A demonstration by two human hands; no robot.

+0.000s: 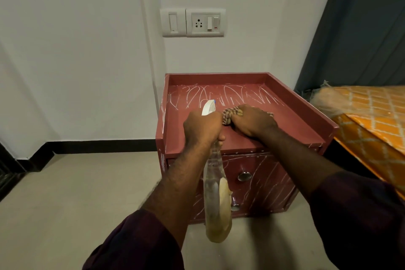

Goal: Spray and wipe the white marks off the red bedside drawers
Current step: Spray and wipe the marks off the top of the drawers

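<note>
Below, two hands work: left hand (202, 126) grips one clear spray bottle (215, 199); right hand (254, 121) presses one striped cloth (231, 114) onto scribbled red drawers (241, 138).

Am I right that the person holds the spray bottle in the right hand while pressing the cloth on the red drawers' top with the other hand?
Not quite: the head view shows the spray bottle in the left hand; the right hand presses the cloth on the red drawers' top.

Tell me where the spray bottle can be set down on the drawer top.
Bare red surface lies on the drawer top right of the right hand, up to the side rim. The front middle is crowded by the left hand, spray bottle and cloth.
</note>
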